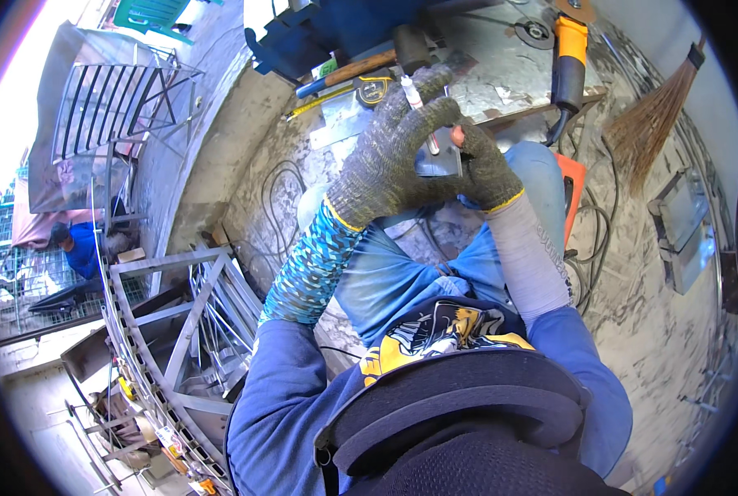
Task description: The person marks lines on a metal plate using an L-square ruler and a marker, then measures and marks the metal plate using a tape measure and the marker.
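Hold the white pen [412, 93] snugly in the left hand [379, 161], gripping the small metal plate [440, 162] firmly with the right hand [488, 168].

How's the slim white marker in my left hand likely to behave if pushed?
The white marker may well roll, since its barrel looks round. It's probably light, being so slim, and likely stiff, judging by its straight body.

The scuffed, pale worktop [505, 74] spreads toward one o'clock. On it lie a yellow-and-black angle grinder [571, 62] between one and two, a dark disc [544, 38] at one, and a hammer [376, 63] and tape measure [373, 90] at twelve.
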`<action>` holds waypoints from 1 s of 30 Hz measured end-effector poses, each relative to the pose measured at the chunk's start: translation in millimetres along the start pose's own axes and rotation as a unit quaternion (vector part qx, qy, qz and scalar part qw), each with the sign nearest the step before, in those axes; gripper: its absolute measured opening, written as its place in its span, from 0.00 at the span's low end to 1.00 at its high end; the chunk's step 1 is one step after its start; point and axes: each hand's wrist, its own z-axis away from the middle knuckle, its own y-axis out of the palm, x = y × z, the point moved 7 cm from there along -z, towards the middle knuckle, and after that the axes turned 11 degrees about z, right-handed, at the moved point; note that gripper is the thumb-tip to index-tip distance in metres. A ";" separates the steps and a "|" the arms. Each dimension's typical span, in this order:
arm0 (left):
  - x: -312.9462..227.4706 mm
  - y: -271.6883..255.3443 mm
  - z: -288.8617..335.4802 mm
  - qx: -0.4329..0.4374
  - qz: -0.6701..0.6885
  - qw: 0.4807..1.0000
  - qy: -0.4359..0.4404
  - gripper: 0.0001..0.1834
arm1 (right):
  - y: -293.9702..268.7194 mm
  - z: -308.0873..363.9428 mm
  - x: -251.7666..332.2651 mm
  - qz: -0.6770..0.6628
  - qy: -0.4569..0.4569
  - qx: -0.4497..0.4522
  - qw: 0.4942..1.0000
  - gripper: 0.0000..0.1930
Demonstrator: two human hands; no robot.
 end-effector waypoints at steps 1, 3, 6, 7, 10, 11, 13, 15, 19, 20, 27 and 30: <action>0.1 2.2 0.2 0.031 -0.022 0.999 -0.009 0.43 | 1.0 -0.5 4.5 0.051 -0.020 0.003 0.999 0.30; 2.5 6.3 1.6 0.062 -0.043 0.997 -0.019 0.43 | -0.3 -0.5 7.9 0.101 -0.040 0.006 0.994 0.30; 7.5 8.5 1.7 0.057 -0.005 0.998 -0.025 0.42 | -2.9 -0.7 2.1 0.127 -0.018 0.021 0.991 0.38; 6.6 6.9 1.8 0.054 -0.004 0.998 -0.031 0.43 | -2.2 -1.0 0.3 0.097 -0.020 0.012 0.995 0.38; 2.9 -3.4 -0.8 0.031 -0.008 0.999 -0.032 0.45 | -2.9 -2.0 -1.9 0.079 -0.005 -0.005 0.997 0.38; 1.9 -8.6 0.8 0.009 -0.014 0.999 -0.028 0.46 | -3.6 -1.3 -4.1 0.091 0.012 -0.009 0.996 0.39; 17.5 -13.5 11.6 0.001 -0.022 0.999 -0.044 0.57 | -2.9 -5.1 -12.8 0.066 0.018 0.000 0.998 0.40; 22.3 -10.4 19.0 0.018 -0.014 0.999 -0.041 0.57 | -5.6 -8.4 -21.2 0.041 0.031 0.014 0.999 0.40; 45.6 -19.8 46.7 -0.053 0.024 0.991 -0.119 0.55 | -11.9 -7.7 -45.0 0.021 0.095 0.065 0.993 0.40; 47.8 -29.3 50.6 -0.080 0.021 0.991 -0.107 0.53 | -17.7 -5.9 -41.9 -0.008 0.093 0.014 0.996 0.39; 128.9 -63.9 47.1 -0.115 -0.218 0.958 -0.149 0.40 | -55.0 -17.0 20.6 -0.148 -0.006 -0.055 0.987 0.42; 151.8 -48.8 32.2 -0.080 -0.220 0.953 -0.194 0.38 | -80.0 -13.9 27.0 -0.086 -0.069 -0.186 0.976 0.43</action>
